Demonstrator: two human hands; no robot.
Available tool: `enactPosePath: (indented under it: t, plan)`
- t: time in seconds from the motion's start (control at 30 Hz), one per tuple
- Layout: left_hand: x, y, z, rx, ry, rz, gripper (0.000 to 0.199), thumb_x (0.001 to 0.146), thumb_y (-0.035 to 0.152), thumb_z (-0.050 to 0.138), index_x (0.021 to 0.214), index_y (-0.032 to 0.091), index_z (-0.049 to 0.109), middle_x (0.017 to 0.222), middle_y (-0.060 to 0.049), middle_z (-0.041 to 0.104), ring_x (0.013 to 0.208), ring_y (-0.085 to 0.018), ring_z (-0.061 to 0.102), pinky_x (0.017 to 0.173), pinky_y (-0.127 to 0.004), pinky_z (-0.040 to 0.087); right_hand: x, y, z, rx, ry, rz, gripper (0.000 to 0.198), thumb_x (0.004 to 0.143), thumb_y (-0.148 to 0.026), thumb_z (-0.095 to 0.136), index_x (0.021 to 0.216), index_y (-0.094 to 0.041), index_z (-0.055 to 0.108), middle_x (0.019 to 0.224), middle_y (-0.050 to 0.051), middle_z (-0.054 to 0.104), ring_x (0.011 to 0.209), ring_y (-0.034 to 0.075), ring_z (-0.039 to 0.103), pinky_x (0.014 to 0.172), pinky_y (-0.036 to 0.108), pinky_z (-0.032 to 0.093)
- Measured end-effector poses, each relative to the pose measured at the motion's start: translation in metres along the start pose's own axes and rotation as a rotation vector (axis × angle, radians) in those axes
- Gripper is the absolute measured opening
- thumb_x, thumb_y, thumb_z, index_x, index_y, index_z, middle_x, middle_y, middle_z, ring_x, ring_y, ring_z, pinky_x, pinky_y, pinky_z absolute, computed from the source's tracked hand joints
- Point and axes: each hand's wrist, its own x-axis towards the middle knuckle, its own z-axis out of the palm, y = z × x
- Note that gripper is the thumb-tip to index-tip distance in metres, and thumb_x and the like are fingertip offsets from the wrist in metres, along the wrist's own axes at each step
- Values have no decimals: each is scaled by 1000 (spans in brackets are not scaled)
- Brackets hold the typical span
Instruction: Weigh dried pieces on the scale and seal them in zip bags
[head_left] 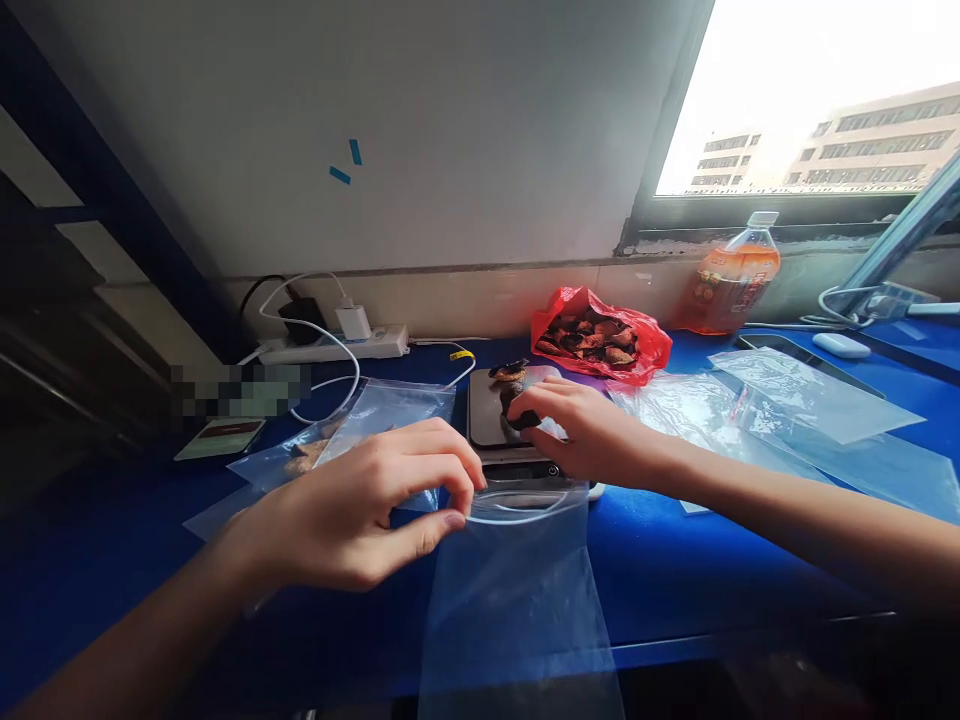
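1. Head view: the left hand [360, 505] pinches the open mouth of a clear bag [517, 590], thumb and fingers closed on the rim at its left corner.
2. That bag hangs off the front edge of the blue table [675, 560], just in front of the scale [502, 425], its mouth held open in a loop.
3. The right hand [581, 430] is over the scale, fingers curled down and closed around a dark mushroom [523, 415].
4. More dark mushroom pieces [510, 372] sit at the far edge of the scale's plate.
5. Behind the scale and to its right, a red bag [600, 340] lies open, full of dried mushrooms.
6. Left of the scale, a filled clear bag [375, 415] lies flat with brown pieces inside.
7. Right of the scale, empty clear bags [795, 410] are spread across the table.
8. Further right and behind, an orange drink bottle [731, 275] stands by the window ledge.
9. Behind the scale to the left, a white power strip [337, 345] holds a charger, its white cable looping over the table.
10. Far left of the scale, a small card [221, 435] lies flat.
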Motion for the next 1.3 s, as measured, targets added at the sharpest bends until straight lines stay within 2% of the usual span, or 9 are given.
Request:
enactPosePath:
  t: [0.1, 0.27, 0.43, 0.6, 0.7, 0.83, 0.97, 1.17, 1.3]
  plan:
    - [-2, -1, -1, 3, 7, -4, 13, 88, 9, 57, 84, 20, 63, 104, -4, 67, 97, -16, 63, 83, -24, 51, -8, -5, -15, 358, 74, 117, 10, 88, -15, 56, 93, -18, 64, 87, 4, 70, 79, 16, 64, 69, 29, 50]
    - [-2, -2, 2, 13, 18, 25, 12, 90, 10, 57, 85, 19, 63, 103, -4, 67, 98, -16, 62, 85, -25, 51, -18, -28, -34, 1063, 52, 473, 19, 85, -31, 70, 101, -21, 71, 89, 3, 74, 81, 15, 69, 71, 27, 54]
    - [0, -2, 7, 115, 94, 78, 10, 91, 11, 57, 88, 18, 64, 100, -5, 68, 96, -17, 62, 85, -27, 51, -21, -47, -27, 1324, 55, 683, 22, 76, -33, 80, 89, -17, 73, 75, 2, 71, 70, 11, 67, 67, 23, 53]
    - [1, 1, 7, 172, 163, 129, 11, 92, 10, 55, 92, 17, 63, 100, -7, 69, 98, -19, 61, 87, -30, 52, -24, -50, -26, 989, -3, 558, 31, 86, -37, 69, 109, -17, 67, 83, 5, 74, 74, 16, 69, 60, 26, 53]
    - [1, 1, 7, 176, 196, 143, 11, 92, 9, 55, 92, 18, 62, 100, -7, 69, 99, -19, 61, 88, -30, 52, -26, -55, -37, 589, 118, 363, 32, 91, -37, 62, 118, -19, 61, 76, 3, 72, 63, 14, 63, 50, 26, 47]
    - [1, -1, 8, 161, 261, 196, 14, 93, 7, 55, 97, 20, 59, 101, -6, 68, 100, -18, 62, 89, -32, 53, -21, -53, -53, 222, 235, 179, 21, 94, -37, 58, 99, -20, 68, 77, 4, 71, 63, 14, 60, 50, 26, 44]
    - [-1, -2, 9, 125, 345, 168, 14, 92, 7, 55, 96, 20, 58, 116, -8, 62, 107, -18, 61, 89, -32, 53, 3, -12, -49, -7, 271, 98, 22, 94, -31, 54, 91, -17, 70, 79, 5, 72, 65, 14, 62, 57, 27, 47]
    - [-5, 7, 9, -107, 312, 129, 13, 90, 9, 58, 90, 22, 58, 117, -6, 61, 103, -18, 62, 84, -29, 55, 50, 61, -19, -84, -9, 58, 31, 92, -28, 61, 119, -15, 66, 114, 13, 71, 98, 22, 68, 81, 34, 55]
    - [-4, 10, 9, -149, 245, 83, 11, 92, 10, 56, 89, 21, 56, 114, -6, 64, 99, -17, 64, 80, -26, 53, 59, 64, -4, -156, -79, -8, 16, 88, -23, 65, 100, -15, 73, 94, 10, 72, 84, 20, 67, 76, 33, 52]
